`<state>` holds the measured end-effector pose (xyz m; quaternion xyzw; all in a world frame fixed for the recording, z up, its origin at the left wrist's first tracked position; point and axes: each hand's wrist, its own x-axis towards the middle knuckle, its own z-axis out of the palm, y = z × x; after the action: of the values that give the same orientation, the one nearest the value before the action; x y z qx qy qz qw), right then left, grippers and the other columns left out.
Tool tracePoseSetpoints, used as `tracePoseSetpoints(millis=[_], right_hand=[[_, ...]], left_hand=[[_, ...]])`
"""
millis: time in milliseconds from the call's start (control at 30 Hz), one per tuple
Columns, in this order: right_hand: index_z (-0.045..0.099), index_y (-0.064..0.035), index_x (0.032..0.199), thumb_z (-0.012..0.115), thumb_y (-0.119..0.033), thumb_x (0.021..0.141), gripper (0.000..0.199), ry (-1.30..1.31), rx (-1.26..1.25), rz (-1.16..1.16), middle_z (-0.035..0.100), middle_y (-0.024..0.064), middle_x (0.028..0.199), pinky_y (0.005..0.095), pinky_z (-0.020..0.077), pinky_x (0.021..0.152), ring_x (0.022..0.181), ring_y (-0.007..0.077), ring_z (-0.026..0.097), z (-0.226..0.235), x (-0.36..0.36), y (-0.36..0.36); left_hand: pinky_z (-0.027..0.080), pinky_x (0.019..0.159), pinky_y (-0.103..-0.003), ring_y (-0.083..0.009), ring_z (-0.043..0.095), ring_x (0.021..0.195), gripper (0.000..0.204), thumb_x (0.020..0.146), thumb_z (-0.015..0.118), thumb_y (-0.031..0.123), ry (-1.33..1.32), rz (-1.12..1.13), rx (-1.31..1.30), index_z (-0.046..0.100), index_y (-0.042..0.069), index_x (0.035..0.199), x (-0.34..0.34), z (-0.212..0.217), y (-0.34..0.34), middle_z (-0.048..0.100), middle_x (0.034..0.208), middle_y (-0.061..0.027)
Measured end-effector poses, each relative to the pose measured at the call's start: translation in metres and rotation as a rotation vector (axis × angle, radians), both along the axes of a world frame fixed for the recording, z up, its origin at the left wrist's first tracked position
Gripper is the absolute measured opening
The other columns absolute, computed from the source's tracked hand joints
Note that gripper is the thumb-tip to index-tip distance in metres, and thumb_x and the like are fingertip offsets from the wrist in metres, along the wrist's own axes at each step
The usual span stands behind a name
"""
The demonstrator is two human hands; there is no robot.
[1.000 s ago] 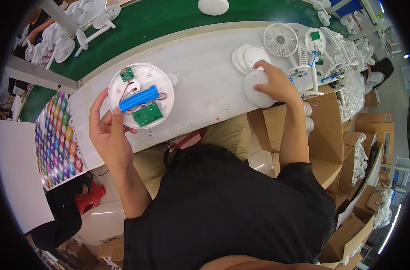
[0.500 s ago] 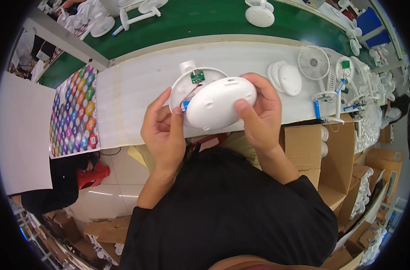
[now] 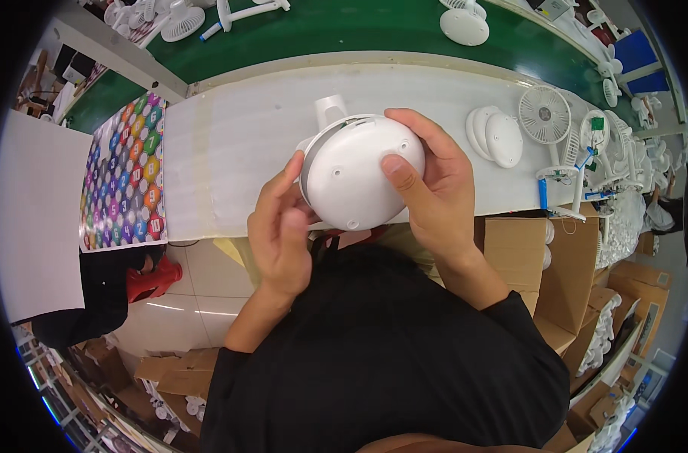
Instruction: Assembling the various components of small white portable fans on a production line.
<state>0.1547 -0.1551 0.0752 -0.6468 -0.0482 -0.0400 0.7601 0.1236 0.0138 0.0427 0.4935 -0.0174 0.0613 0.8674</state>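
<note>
A round white fan base (image 3: 355,174) with its white bottom cover on top is held over the front edge of the white worktable (image 3: 230,143). My left hand (image 3: 280,230) grips its lower left rim. My right hand (image 3: 427,185) wraps its right side, thumb pressed on the cover. A short white stem sticks out at the back of the base. The parts inside are hidden by the cover.
Two white covers (image 3: 495,136) and a small white fan (image 3: 546,115) lie to the right, with blue-tipped parts (image 3: 544,192) near them. A colourful hexagon sheet (image 3: 125,177) lies at the left. A green belt (image 3: 344,30) carries fans behind. Cardboard boxes (image 3: 540,257) stand at the right.
My right hand fetched a white cover from the right and set it over the open base, hiding the blue battery and green boards. Both hands brought the base closer.
</note>
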Motion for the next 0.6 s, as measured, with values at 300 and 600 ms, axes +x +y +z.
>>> tracePoseSetpoints(millis=[300, 600], right_hand=[[0.056, 0.0006, 0.125, 0.067, -0.004, 0.083, 0.043, -0.073, -0.134, 0.037, 0.057, 0.0149, 0.115, 0.0312, 0.0438, 0.092, 0.103, 0.0227, 0.054, -0.005, 0.0, -0.005], [0.062, -0.0036, 0.118, 0.072, -0.006, 0.076, 0.043, -0.327, -0.233, 0.076, 0.057, 0.0096, 0.107, 0.0294, 0.0443, 0.083, 0.093, 0.0219, 0.053, -0.036, -0.012, -0.006]], left_hand=[[0.055, 0.083, -0.033, -0.0263, 0.062, 0.1, 0.05, 0.091, 0.062, 0.012, 0.014, -0.021, 0.452, 0.046, -0.003, 0.135, -0.008, 0.014, -0.003, 0.06, 0.117, -0.0221], [0.048, 0.079, -0.029, -0.0225, 0.06, 0.089, 0.043, 0.089, 0.064, 0.015, -0.136, -0.074, 0.763, 0.053, -0.004, 0.126, -0.007, 0.003, 0.016, 0.063, 0.109, -0.0171]])
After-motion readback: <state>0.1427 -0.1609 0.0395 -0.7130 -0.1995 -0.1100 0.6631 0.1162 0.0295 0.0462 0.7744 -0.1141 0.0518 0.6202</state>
